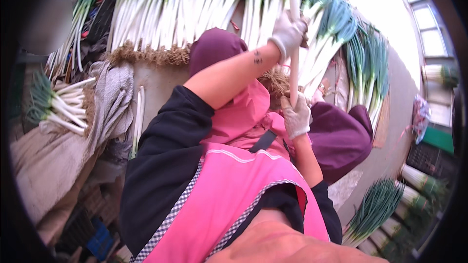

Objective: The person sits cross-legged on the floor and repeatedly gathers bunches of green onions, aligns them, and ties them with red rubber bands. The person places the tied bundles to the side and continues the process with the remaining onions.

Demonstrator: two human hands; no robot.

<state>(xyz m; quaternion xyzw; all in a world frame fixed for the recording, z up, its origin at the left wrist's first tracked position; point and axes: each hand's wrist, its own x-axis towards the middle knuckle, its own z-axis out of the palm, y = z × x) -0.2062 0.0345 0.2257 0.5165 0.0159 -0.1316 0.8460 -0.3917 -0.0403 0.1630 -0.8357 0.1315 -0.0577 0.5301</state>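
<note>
A long white green onion stalk [293, 0] stands nearly upright in front of my chest. My gloved left hand [286, 33] is closed round its upper part. Lower down, near the bottom end, my gloved right hand [296, 117] grips the same stalk, its fingers partly hidden. Just left of the stalk, between my hands, hangs a clump of brown roots [275, 82]. Beyond my hands lies a broad row of green onions [204, 5], with white stems toward me and green tops away.
Green onions [363, 63] lie right of my knee; a bundle [375, 204] rests at lower right. On the left, cut green onions [68, 104] lie by grey sacking [109, 97]. Tied bundles [429, 185] and a black crate [429, 158] stand far right.
</note>
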